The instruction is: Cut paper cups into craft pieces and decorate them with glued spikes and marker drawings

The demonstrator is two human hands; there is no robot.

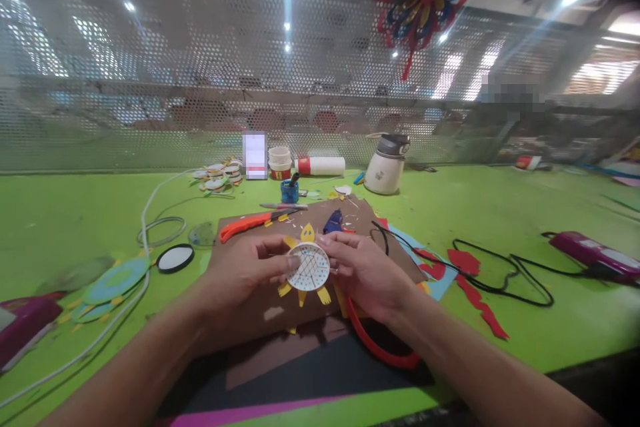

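Left hand [246,265] and right hand [364,265] are pinching a paper turtle [310,271] by its rim; light pressure should protect it.

We can read no words; the small mark [379,175] on the white, grey-lidded bottle [387,165] is too blurred.

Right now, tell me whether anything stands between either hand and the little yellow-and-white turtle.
Nothing visible does: the left hand and right hand pinch the turtle from opposite sides, above the brown sheet.
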